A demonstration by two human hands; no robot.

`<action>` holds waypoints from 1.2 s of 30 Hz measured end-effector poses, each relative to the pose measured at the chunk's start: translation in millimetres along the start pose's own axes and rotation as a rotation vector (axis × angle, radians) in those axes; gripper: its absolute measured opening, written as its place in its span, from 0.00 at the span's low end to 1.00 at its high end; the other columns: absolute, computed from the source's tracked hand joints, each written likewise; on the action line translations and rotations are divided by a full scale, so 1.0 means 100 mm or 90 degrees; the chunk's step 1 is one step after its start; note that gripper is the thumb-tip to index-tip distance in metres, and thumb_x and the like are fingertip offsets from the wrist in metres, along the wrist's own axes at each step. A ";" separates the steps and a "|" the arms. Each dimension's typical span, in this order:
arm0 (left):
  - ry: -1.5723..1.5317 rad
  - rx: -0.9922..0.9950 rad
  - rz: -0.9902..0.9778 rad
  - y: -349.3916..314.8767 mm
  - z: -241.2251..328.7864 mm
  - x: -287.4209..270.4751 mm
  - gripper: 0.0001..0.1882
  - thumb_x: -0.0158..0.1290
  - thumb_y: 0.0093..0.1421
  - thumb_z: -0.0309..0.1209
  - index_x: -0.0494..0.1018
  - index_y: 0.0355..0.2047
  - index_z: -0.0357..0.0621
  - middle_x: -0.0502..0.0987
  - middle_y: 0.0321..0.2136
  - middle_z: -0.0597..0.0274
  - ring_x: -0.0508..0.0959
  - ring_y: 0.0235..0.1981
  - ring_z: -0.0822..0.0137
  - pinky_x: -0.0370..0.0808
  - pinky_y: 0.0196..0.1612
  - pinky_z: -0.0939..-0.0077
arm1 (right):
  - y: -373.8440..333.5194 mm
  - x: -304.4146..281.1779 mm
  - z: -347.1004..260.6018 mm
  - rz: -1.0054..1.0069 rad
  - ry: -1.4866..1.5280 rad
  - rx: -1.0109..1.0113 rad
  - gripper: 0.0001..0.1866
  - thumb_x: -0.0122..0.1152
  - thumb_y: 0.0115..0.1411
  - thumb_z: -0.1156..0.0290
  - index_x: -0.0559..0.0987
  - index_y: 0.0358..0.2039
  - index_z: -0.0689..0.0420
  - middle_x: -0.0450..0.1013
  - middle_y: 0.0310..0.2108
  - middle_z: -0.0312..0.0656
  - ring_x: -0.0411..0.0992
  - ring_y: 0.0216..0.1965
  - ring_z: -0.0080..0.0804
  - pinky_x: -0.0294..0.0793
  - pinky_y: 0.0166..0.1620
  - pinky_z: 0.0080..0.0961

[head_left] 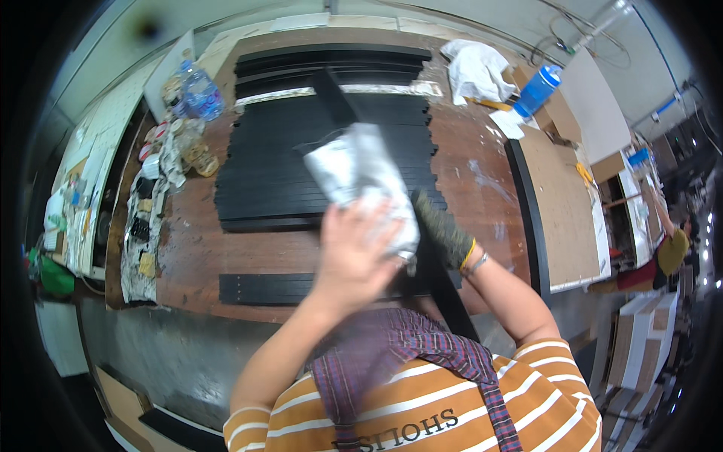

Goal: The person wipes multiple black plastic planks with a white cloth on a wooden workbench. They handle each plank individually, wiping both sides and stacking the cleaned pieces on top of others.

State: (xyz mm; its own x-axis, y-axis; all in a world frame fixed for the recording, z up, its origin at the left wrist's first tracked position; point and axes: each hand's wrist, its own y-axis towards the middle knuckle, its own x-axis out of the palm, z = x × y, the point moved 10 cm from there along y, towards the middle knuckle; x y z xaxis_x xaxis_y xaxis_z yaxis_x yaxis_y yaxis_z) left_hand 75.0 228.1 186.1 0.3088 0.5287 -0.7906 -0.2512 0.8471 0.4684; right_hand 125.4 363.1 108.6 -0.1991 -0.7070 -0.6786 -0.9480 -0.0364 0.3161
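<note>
While a black strip (pixel 446 305) is held aslant over the slat bed (pixel 279 162), a white cloth (pixel 361 169) is pressed against it by the left hand (pixel 358 245). The left hand is bare, its fingers spread on the cloth; whether they are curled around anything cannot be told (cloth and fingertips are motion-blurred). By the gloved right hand (pixel 446 232), just nearer than the bed's right-hand corner, the strip is gripped along its side, the fingertips partly hidden. In the view, the strip's far end is projected past the bed's far edge; its near end is brought back to the plaid apron (pixel 399 339).

The bed's left and right edges are stepped, the slat ends being unevenly aligned. Beyond its far edge, more black slats (pixel 331 60) are stacked. Nearer than the bed, a band of brown tabletop (pixel 263 252) is left as working room, bounded by a short black board (pixel 263 288). A wider margin is left to the bed's right, as far as a long black bar (pixel 529 218). To its left, room is narrowed by a clear bottle (pixel 202 94); a blue bottle (pixel 536 94) is stood well apart, beyond and to the right.
</note>
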 end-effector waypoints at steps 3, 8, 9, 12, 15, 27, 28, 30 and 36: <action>0.045 0.103 0.078 0.15 0.04 0.01 0.30 0.61 0.57 0.49 0.74 0.59 0.55 0.73 0.61 0.66 0.67 0.66 0.53 0.45 0.71 0.36 | -0.29 0.46 0.12 -0.093 0.262 0.149 0.26 0.55 0.69 0.68 0.67 0.65 0.60 0.68 0.62 0.47 0.67 0.62 0.31 0.65 0.65 0.31; -0.029 -0.172 0.293 -0.22 -1.77 -0.80 0.20 0.59 0.61 0.30 0.76 0.54 0.45 0.79 0.49 0.52 0.79 0.52 0.54 0.72 0.58 0.59 | -1.04 0.99 -0.10 -0.350 0.609 0.383 0.27 0.54 0.71 0.56 0.71 0.64 0.59 0.76 0.55 0.48 0.74 0.55 0.32 0.70 0.60 0.28; -0.260 -0.324 0.326 -0.44 -2.31 -0.86 0.16 0.55 0.65 0.24 0.77 0.53 0.40 0.80 0.46 0.53 0.81 0.43 0.64 0.76 0.47 0.76 | -1.05 0.90 -0.14 -0.316 0.540 0.340 0.27 0.54 0.71 0.55 0.72 0.63 0.60 0.77 0.54 0.48 0.75 0.53 0.32 0.71 0.58 0.27; -0.381 -0.508 0.548 -1.18 -2.90 -1.24 0.15 0.49 0.70 0.23 0.75 0.54 0.30 0.80 0.44 0.57 0.80 0.41 0.70 0.77 0.43 0.77 | -0.88 0.67 -0.30 -0.227 0.309 0.228 0.24 0.56 0.69 0.55 0.77 0.57 0.59 0.80 0.46 0.47 0.78 0.43 0.34 0.76 0.48 0.32; -0.487 -0.454 0.655 -1.73 -2.80 -1.52 0.15 0.47 0.72 0.24 0.72 0.55 0.28 0.80 0.46 0.52 0.82 0.44 0.64 0.80 0.49 0.68 | -0.72 0.59 -0.25 -0.353 0.156 0.309 0.21 0.55 0.67 0.54 0.81 0.50 0.56 0.79 0.45 0.50 0.78 0.43 0.42 0.76 0.45 0.39; -0.382 -0.488 0.808 -3.38 -2.14 -2.02 0.13 0.47 0.72 0.24 0.71 0.53 0.29 0.79 0.45 0.52 0.82 0.44 0.62 0.80 0.48 0.66 | 0.73 1.26 0.08 -0.300 -0.295 0.230 0.14 0.63 0.60 0.57 0.83 0.39 0.52 0.76 0.38 0.46 0.76 0.42 0.45 0.76 0.44 0.43; -0.382 -0.496 0.809 -3.43 -2.11 -2.00 0.13 0.47 0.72 0.24 0.71 0.53 0.29 0.79 0.45 0.52 0.82 0.44 0.62 0.80 0.48 0.66 | 0.80 1.33 0.08 -0.310 -0.308 0.230 0.13 0.62 0.60 0.58 0.83 0.39 0.52 0.76 0.38 0.46 0.77 0.42 0.45 0.76 0.44 0.43; -0.386 -0.500 0.813 -3.51 -2.06 -1.95 0.13 0.47 0.72 0.24 0.72 0.53 0.29 0.80 0.44 0.52 0.82 0.43 0.63 0.80 0.48 0.67 | 0.94 1.38 0.07 -0.307 -0.364 0.235 0.12 0.62 0.60 0.59 0.83 0.38 0.51 0.77 0.38 0.46 0.77 0.42 0.44 0.76 0.43 0.42; -0.403 -0.503 0.775 -3.48 -2.02 -1.79 0.13 0.47 0.72 0.25 0.72 0.52 0.29 0.79 0.44 0.54 0.81 0.43 0.66 0.79 0.46 0.70 | 0.84 0.98 -0.22 -0.097 -0.321 0.124 0.14 0.60 0.55 0.59 0.83 0.24 0.57 0.77 0.31 0.55 0.77 0.38 0.48 0.78 0.40 0.43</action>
State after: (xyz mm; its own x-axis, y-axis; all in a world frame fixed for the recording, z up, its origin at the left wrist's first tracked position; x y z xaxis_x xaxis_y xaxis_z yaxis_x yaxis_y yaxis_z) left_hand -78.3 -172.5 84.7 -0.1600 0.9494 0.2702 -0.9556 -0.2176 0.1987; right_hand 31.7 275.3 83.4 -0.1057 -0.2774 -0.9549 -0.9941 0.0530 0.0946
